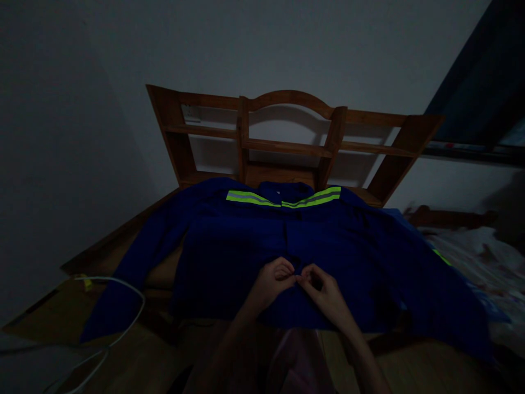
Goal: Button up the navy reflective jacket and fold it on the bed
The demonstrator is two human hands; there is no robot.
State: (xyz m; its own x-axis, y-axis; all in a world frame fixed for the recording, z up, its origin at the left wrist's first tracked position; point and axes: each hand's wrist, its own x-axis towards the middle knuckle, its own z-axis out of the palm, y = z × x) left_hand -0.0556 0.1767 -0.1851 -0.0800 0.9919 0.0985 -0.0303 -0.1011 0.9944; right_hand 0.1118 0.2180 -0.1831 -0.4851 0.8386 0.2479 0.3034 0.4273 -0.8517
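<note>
A dark blue work jacket [229,246] lies spread front side up, collar away from me and sleeves out to both sides. Yellow-green reflective strips [314,197] cross its chest. Low on the front opening, my left hand [274,280] pinches the jacket's edge between thumb and fingers. My right hand [325,293] pinches the cloth right beside it, the fingertips of both hands almost touching. Whether a button or other fastener sits between the fingers is too dark and small to tell.
Behind the jacket stands a wooden desk shelf [287,146] against a pale wall [262,44]. A white cable [137,317] loops at the left, near the sleeve. Rumpled light bedding [471,246] lies at the right, below a dark curtain [479,76].
</note>
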